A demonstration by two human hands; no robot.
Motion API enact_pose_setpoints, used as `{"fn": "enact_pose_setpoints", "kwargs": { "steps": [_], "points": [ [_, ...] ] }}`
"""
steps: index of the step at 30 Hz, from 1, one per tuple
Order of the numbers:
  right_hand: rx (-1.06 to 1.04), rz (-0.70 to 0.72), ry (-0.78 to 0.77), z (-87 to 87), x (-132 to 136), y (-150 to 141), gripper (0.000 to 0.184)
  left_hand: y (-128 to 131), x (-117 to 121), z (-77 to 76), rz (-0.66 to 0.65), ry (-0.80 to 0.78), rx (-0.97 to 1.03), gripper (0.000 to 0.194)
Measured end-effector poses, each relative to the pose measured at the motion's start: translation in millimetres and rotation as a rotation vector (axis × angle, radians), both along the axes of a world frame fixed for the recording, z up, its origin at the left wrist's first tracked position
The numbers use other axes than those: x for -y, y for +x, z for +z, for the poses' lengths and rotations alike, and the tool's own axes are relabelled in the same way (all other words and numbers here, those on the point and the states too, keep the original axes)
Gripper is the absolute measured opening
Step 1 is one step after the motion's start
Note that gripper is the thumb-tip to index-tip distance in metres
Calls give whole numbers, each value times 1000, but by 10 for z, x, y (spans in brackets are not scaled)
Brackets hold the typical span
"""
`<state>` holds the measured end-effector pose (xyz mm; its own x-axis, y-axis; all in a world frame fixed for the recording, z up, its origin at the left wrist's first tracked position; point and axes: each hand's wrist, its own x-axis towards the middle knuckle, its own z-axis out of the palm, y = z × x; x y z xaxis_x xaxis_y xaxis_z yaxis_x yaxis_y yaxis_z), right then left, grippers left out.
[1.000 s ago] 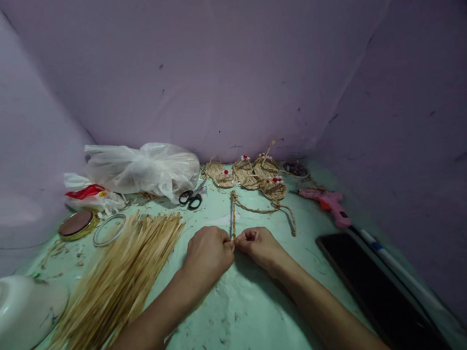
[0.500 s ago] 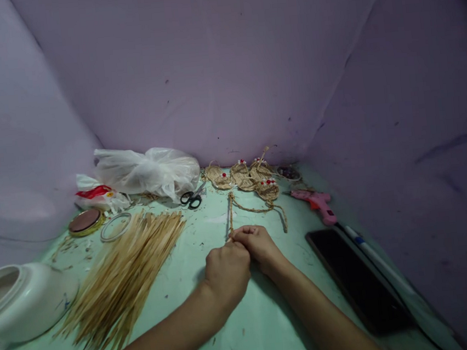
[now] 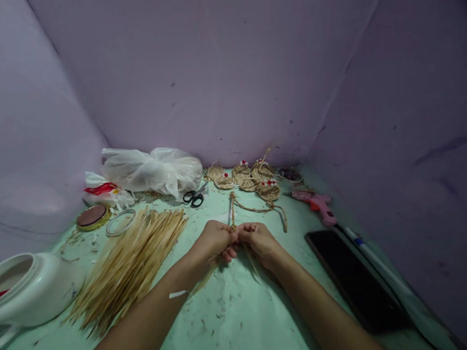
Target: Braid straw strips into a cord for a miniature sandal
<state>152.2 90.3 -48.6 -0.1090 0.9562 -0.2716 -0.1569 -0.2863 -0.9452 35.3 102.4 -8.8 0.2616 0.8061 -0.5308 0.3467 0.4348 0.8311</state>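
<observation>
A thin braided straw cord (image 3: 232,211) runs from a knotted end down to my two hands, which meet at its lower end. My left hand (image 3: 215,240) pinches the cord from the left, its lower fingers loosely curled. From the right, my right hand (image 3: 257,241) pinches it too, with thumb and forefinger together. Loose pale straw strands (image 3: 206,276) trail below my hands. A longer braid (image 3: 257,210) curves away from the knotted end to the right. Beyond it lie several woven straw pieces (image 3: 242,177) with red and white beads.
Left of my hands lie a bundle of straw strips (image 3: 133,270), black scissors (image 3: 194,198), a ring (image 3: 121,223), a round tin (image 3: 93,217) and a white pot (image 3: 50,286). A plastic bag (image 3: 154,171) sits behind. On the right are a pink glue gun (image 3: 319,205) and a black phone (image 3: 357,278).
My left hand has turned and shifted up and left, off my right hand, so its fingers now show. Loose strands have come into view below. The view has shifted slightly.
</observation>
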Motion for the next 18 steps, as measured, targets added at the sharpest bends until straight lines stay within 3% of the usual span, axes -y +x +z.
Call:
{"fn": "enact_pose_setpoints", "kwargs": {
  "steps": [4, 7, 10, 13, 18],
  "points": [
    [153, 109, 114, -16, -33, 69, 9, 44, -21, -99, -22, 2, 6, 13],
    [587, 186, 312, 11, -18, 124, 10, 30, -75, -165, -74, 80, -220, 13],
    [1081, 209, 436, 106, 51, 123, 16, 22, -125, -283, -93, 319, -387, 11],
    [1336, 195, 416, 220, 122, 70, 20, 28, -144, -412, -100, 440, -363, 12],
    [1407, 98, 242, 339, 181, 1, 23, 55, -123, -493, -17, 357, -266, 9]
  ]
}}
